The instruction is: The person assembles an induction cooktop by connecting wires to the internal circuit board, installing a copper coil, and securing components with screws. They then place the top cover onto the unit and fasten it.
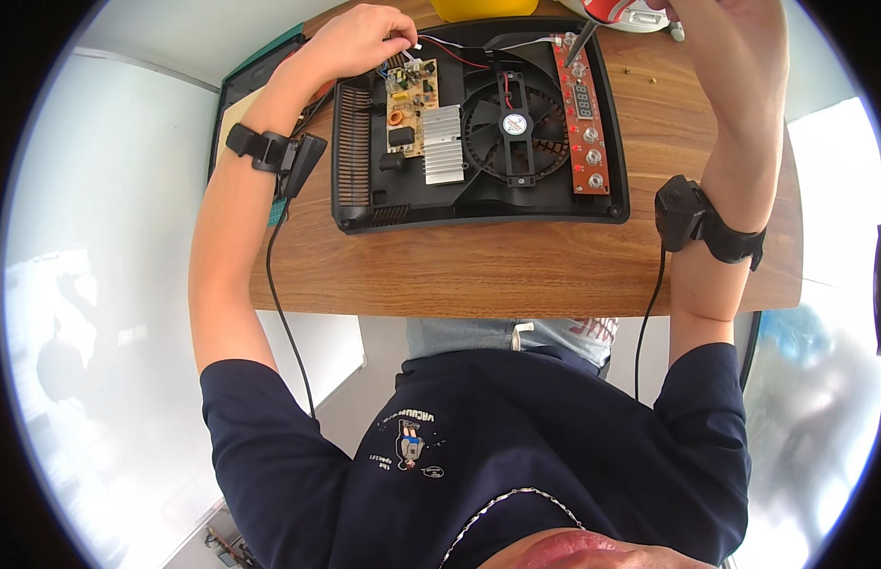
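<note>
An opened black appliance housing [365, 216] lies on the table, its inner parts facing up. My left hand [363, 40] is over its far left corner, with thumb and fingers pinched on a small white wire connector [409, 55] at the top of the tan circuit board [400, 95]. At the upper right, my right hand [711, 19], partly cut off by the frame, grips a screwdriver [604, 9] with a red handle. The screwdriver's shaft slants down to the far end of a narrow red-brown control board [590, 163] with a digit display.
A finned silver heat sink [443, 147] and a black fan [513, 123] sit inside the housing. Small screws [652, 80] lie on the wooden table [459, 275] at the right. Beyond are a yellow object [483, 8] and a white object [649, 17]; a green-edged dark tray [234, 100] is at left.
</note>
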The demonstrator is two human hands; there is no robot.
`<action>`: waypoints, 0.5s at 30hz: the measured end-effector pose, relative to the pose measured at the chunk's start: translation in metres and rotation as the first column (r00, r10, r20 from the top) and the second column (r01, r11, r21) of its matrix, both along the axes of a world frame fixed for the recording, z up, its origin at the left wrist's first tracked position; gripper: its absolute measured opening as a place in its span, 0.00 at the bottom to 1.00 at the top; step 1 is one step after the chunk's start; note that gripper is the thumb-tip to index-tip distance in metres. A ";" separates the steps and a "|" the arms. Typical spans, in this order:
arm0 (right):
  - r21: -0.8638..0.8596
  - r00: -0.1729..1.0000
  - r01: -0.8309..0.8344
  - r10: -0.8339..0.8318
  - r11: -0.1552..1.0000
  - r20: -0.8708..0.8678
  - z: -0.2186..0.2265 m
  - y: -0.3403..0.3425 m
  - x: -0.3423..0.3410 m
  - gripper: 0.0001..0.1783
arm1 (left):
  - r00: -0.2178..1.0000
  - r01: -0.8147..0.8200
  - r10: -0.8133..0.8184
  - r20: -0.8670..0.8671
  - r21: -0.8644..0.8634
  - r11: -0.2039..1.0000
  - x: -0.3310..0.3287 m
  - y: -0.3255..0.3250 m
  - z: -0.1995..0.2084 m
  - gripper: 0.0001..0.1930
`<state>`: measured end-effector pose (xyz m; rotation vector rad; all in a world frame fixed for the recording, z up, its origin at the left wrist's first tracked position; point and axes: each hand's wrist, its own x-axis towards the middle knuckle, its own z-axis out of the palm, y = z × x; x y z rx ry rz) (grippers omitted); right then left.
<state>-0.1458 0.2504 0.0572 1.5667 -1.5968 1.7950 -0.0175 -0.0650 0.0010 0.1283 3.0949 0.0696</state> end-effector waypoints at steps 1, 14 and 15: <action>0.006 1.000 0.016 -0.016 1.000 -0.020 0.000 0.002 0.000 0.27 | 1.000 -0.019 0.019 0.018 -0.003 1.000 -0.002 0.002 0.003 0.06; -0.018 0.997 -0.021 0.023 1.000 0.077 -0.003 -0.002 0.001 0.27 | 0.999 0.029 -0.020 0.029 -0.359 0.933 -0.005 0.022 0.009 0.05; -0.028 0.994 -0.047 0.050 0.998 0.094 -0.004 -0.003 -0.001 0.27 | 0.999 0.019 -0.002 0.043 -0.390 0.921 -0.008 0.023 0.010 0.05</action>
